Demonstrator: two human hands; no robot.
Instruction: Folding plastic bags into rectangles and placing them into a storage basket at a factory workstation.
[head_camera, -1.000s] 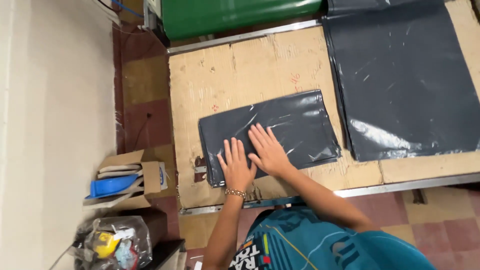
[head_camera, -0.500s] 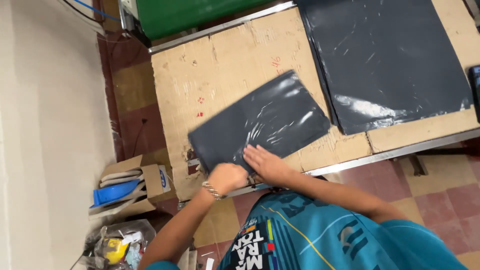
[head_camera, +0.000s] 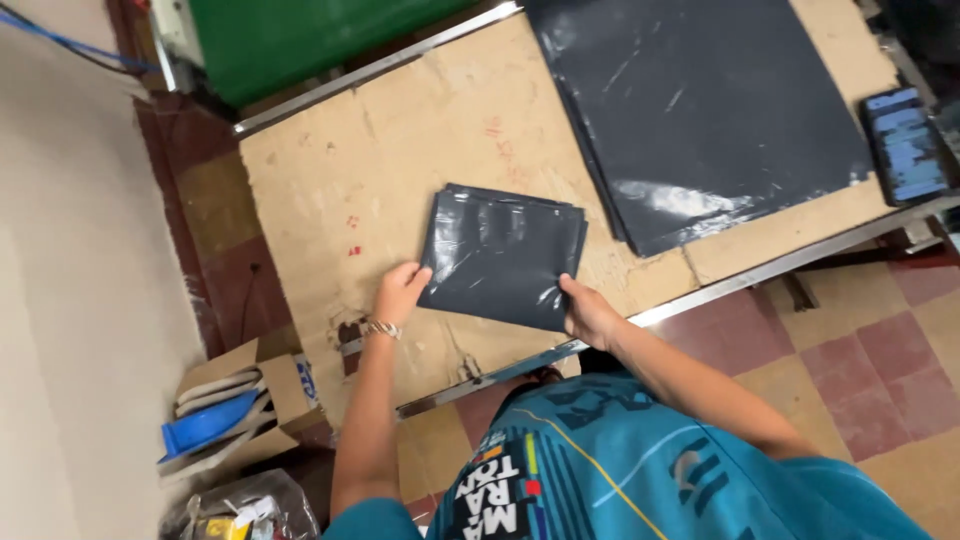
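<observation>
The left hand (head_camera: 398, 292) pinches the near-left corner of a folded dark grey plastic bag (head_camera: 500, 255), fingers closed on its edge, a bracelet at the wrist. The right hand (head_camera: 588, 312) clamps the near-right corner the same way. Between them the bag lies flat on the cardboard-topped counter (head_camera: 400, 150), just ahead of both hands, its long axis running roughly left to right and tilted a little, the right end nearer the body. Both hands are equally close to it. Farther right on the counter lies a large stack of unfolded dark plastic bags (head_camera: 700, 110), near but apart, and beyond it a phone (head_camera: 908, 145). Left on the floor stands an open cardboard box (head_camera: 235, 405).
</observation>
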